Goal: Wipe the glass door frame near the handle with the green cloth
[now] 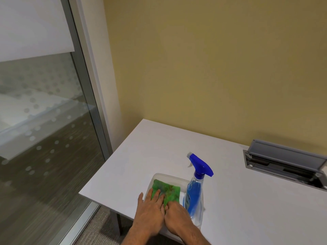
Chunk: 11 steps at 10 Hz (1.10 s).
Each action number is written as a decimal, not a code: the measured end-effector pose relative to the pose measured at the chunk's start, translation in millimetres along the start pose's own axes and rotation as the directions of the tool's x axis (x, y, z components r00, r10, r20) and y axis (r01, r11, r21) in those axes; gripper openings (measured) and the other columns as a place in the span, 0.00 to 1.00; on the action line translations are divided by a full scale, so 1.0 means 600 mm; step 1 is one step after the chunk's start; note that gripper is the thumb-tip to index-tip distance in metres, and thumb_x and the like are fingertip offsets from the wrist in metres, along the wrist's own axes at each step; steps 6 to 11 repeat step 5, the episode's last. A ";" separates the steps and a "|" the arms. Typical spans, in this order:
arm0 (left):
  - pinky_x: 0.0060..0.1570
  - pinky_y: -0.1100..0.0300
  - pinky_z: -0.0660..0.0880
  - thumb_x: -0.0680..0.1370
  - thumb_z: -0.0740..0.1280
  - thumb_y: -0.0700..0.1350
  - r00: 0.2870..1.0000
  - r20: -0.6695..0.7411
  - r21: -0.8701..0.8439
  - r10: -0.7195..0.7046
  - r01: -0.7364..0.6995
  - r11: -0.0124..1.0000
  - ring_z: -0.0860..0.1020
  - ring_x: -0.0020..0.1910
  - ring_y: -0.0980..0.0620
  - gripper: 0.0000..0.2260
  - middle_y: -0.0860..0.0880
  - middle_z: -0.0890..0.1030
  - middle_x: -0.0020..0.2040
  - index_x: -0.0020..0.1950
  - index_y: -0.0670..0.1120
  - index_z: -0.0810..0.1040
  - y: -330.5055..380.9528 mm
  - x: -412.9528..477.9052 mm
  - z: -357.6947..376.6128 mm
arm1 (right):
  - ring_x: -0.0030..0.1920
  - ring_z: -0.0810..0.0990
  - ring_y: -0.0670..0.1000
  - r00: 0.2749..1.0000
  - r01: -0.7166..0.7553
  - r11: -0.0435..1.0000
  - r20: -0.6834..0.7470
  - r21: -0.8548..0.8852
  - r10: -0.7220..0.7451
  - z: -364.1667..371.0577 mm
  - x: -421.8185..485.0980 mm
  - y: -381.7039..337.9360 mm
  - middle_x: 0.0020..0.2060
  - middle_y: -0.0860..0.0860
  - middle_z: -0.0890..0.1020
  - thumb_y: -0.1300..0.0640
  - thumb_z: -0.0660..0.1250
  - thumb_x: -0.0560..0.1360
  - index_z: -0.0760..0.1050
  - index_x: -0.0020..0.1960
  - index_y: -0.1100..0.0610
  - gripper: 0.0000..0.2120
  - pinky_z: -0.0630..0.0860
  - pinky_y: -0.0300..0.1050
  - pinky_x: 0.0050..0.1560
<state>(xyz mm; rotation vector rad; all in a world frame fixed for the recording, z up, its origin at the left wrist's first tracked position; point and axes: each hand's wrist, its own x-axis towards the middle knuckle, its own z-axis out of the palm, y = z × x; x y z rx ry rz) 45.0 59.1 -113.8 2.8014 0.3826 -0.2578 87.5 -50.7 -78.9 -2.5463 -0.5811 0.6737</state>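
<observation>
We have both hands down on the green cloth [164, 190], which lies folded in a clear plastic tray [169, 177] near the front edge of the white table [159, 147]. Our left hand [150, 211] is flat and open, its fingers [155, 194] spread over the cloth's left part and the thumb stretched out past the tray's left rim; it presses on the cloth and does not grasp it. Our right hand [177, 214] sits just beside the left, touching it, with its fingers curled under at the cloth's near edge; we cannot tell whether they have pinched the fabric or only rest on it. Just to the right of the cloth, touching the tray's right side, stands a clear spray bottle [194, 193] of blue liquid with a blue trigger head [200, 165], its nozzle aimed left and away from us. It carries a pale label low on its body, but the print is too blurred for us to read any brand or wording. Further right, a grey cable hatch [286, 165] is set into the tabletop with its lid raised. Behind the table is a plain yellow wall [212, 68]. To our left, well apart from the cloth, stands the glass door [44, 121] with frosted dots and a frosted upper band, edged by its metal frame [88, 85].
</observation>
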 end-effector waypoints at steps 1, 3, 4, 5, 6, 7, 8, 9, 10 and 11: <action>0.82 0.41 0.40 0.87 0.45 0.54 1.000 -0.007 -0.020 -0.006 0.006 1.000 0.46 0.85 0.50 0.25 0.52 0.51 0.86 0.85 0.53 0.51 0.002 -0.005 -0.004 | 0.59 0.80 0.54 0.999 0.027 0.999 0.042 0.037 -0.029 -0.009 -0.017 -0.001 0.61 0.56 0.81 0.53 0.55 0.84 0.76 0.65 0.59 0.17 0.75 0.44 0.59; 0.82 0.49 0.42 0.87 0.49 0.52 0.984 -0.177 -0.171 -0.034 0.003 0.985 0.50 0.84 0.55 0.23 0.55 0.57 0.85 0.83 0.55 0.59 0.022 -0.034 -0.030 | 0.66 0.77 0.51 0.994 0.112 0.982 -0.031 0.155 -0.109 -0.043 -0.067 -0.009 0.66 0.56 0.79 0.59 0.55 0.84 0.72 0.70 0.60 0.17 0.68 0.35 0.63; 0.81 0.54 0.40 0.88 0.49 0.51 0.964 -0.261 -0.242 -0.051 -0.014 0.970 0.49 0.84 0.57 0.22 0.56 0.57 0.85 0.83 0.55 0.59 0.049 -0.052 -0.079 | 0.62 0.79 0.53 0.977 0.162 0.960 -0.174 0.227 -0.123 -0.074 -0.096 -0.025 0.62 0.55 0.80 0.57 0.55 0.83 0.72 0.69 0.58 0.17 0.74 0.43 0.62; 0.81 0.56 0.40 0.88 0.49 0.52 0.951 -0.309 -0.212 -0.026 -0.042 0.976 0.48 0.84 0.57 0.22 0.56 0.54 0.85 0.83 0.57 0.58 0.084 -0.074 -0.159 | 0.62 0.80 0.53 0.972 0.149 0.897 -0.229 0.416 -0.056 -0.122 -0.130 -0.055 0.62 0.55 0.81 0.56 0.55 0.84 0.72 0.68 0.58 0.16 0.76 0.44 0.65; 0.81 0.56 0.40 0.88 0.49 0.52 0.951 -0.309 -0.212 -0.026 -0.042 0.976 0.48 0.84 0.57 0.22 0.56 0.54 0.85 0.83 0.57 0.58 0.084 -0.074 -0.159 | 0.62 0.80 0.53 0.972 0.149 0.897 -0.229 0.416 -0.056 -0.122 -0.130 -0.055 0.62 0.55 0.81 0.56 0.55 0.84 0.72 0.68 0.58 0.16 0.76 0.44 0.65; 0.81 0.56 0.40 0.88 0.49 0.52 0.951 -0.309 -0.212 -0.026 -0.042 0.976 0.48 0.84 0.57 0.22 0.56 0.54 0.85 0.83 0.57 0.58 0.084 -0.074 -0.159 | 0.62 0.80 0.53 0.972 0.149 0.897 -0.229 0.416 -0.056 -0.122 -0.130 -0.055 0.62 0.55 0.81 0.56 0.55 0.84 0.72 0.68 0.58 0.16 0.76 0.44 0.65; 0.81 0.56 0.40 0.88 0.49 0.52 0.951 -0.309 -0.212 -0.026 -0.042 0.976 0.48 0.84 0.57 0.22 0.56 0.54 0.85 0.83 0.57 0.58 0.084 -0.074 -0.159 | 0.62 0.80 0.53 0.972 0.149 0.897 -0.229 0.416 -0.056 -0.122 -0.130 -0.055 0.62 0.55 0.81 0.56 0.55 0.84 0.72 0.68 0.58 0.16 0.76 0.44 0.65; 0.81 0.56 0.40 0.88 0.49 0.52 0.951 -0.309 -0.212 -0.026 -0.042 0.976 0.48 0.84 0.57 0.22 0.56 0.54 0.85 0.83 0.57 0.58 0.084 -0.074 -0.159 | 0.62 0.80 0.53 0.972 0.149 0.897 -0.229 0.416 -0.056 -0.122 -0.130 -0.055 0.62 0.55 0.81 0.56 0.55 0.84 0.72 0.68 0.58 0.16 0.76 0.44 0.65; 0.81 0.56 0.40 0.88 0.49 0.52 0.951 -0.309 -0.212 -0.026 -0.042 0.976 0.48 0.84 0.57 0.22 0.56 0.54 0.85 0.83 0.57 0.58 0.084 -0.074 -0.159 | 0.62 0.80 0.53 0.972 0.149 0.897 -0.229 0.416 -0.056 -0.122 -0.130 -0.055 0.62 0.55 0.81 0.56 0.55 0.84 0.72 0.68 0.58 0.16 0.76 0.44 0.65; 0.81 0.56 0.40 0.88 0.49 0.52 0.951 -0.309 -0.212 -0.026 -0.042 0.976 0.48 0.84 0.57 0.22 0.56 0.54 0.85 0.83 0.57 0.58 0.084 -0.074 -0.159 | 0.62 0.80 0.53 0.972 0.149 0.897 -0.229 0.416 -0.056 -0.122 -0.130 -0.055 0.62 0.55 0.81 0.56 0.55 0.84 0.72 0.68 0.58 0.16 0.76 0.44 0.65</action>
